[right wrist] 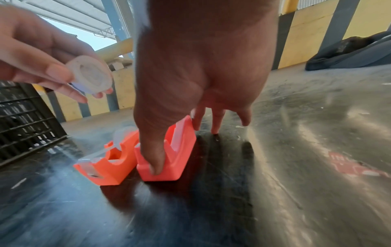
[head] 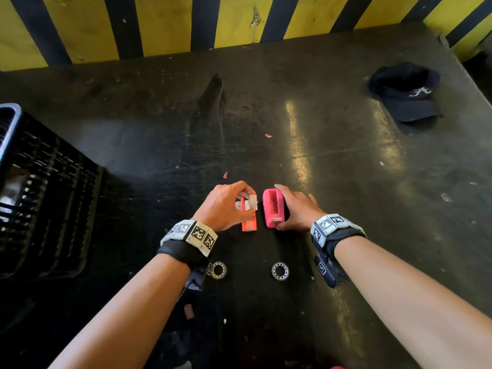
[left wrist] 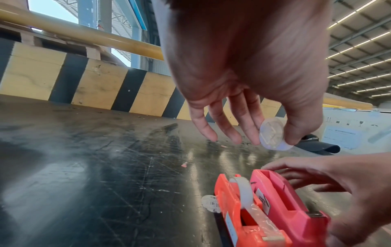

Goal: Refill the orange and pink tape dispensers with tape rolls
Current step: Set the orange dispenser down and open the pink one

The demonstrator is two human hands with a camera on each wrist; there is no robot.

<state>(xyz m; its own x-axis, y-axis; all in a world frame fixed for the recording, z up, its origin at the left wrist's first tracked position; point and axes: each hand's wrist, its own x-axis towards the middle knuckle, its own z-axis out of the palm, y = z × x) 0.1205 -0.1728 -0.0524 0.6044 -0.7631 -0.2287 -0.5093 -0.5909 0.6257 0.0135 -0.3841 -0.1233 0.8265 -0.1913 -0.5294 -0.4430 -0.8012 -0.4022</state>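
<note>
My left hand [head: 241, 194] pinches a clear tape roll [head: 253, 202] between thumb and forefinger, held just above the orange dispenser [head: 249, 223]. The roll [left wrist: 272, 134] hangs clear of both dispensers. A tape roll [left wrist: 241, 188] sits in the orange dispenser [left wrist: 237, 217], its strip drawn to the cutter. Beside it on the right stands the pink dispenser [head: 274, 209], its bay open and empty. My right hand [head: 291, 207] grips the pink dispenser [right wrist: 180, 150], thumb on the near end, fingers along the far side.
Two empty ring-shaped tape cores [head: 218, 270] [head: 280, 271] lie on the dark table [head: 346, 169] near my wrists. A black slatted crate [head: 45, 198] stands at the left edge. A dark cap [head: 407, 94] lies far right. A yellow-and-black striped wall [head: 165, 25] bounds the back.
</note>
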